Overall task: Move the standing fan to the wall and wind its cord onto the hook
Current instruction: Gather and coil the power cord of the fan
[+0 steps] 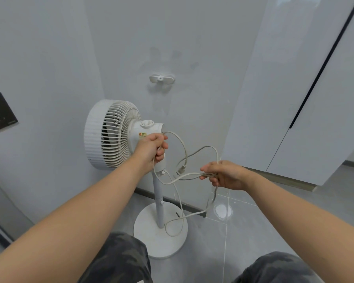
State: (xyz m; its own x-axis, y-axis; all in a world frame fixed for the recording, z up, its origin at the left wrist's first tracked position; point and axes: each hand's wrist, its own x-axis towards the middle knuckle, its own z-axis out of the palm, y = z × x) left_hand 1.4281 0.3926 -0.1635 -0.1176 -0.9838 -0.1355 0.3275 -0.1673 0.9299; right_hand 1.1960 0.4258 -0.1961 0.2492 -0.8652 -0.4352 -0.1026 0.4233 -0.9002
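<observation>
Left grip [151,148], right grip [225,174] around cord [208,146]

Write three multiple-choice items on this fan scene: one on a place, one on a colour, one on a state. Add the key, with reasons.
1. Where is the hook?
A. On the wall, above the fan
B. On the floor beside the fan's base
C. On the cabinet door

2. What colour is the cord?
A. Black
B. Off-white
C. Red

3. What state is the cord in?
A. Wound on the hook
B. In loose loops held by both hands
C. Plugged into the wall socket

Key:
1 A: the hook sits on the wall, higher than the fan's head.
2 B: the cord is pale, much like the fan.
3 B: the left hand and the right hand each grip cord, the hook is bare, and the plug hangs free.
</observation>
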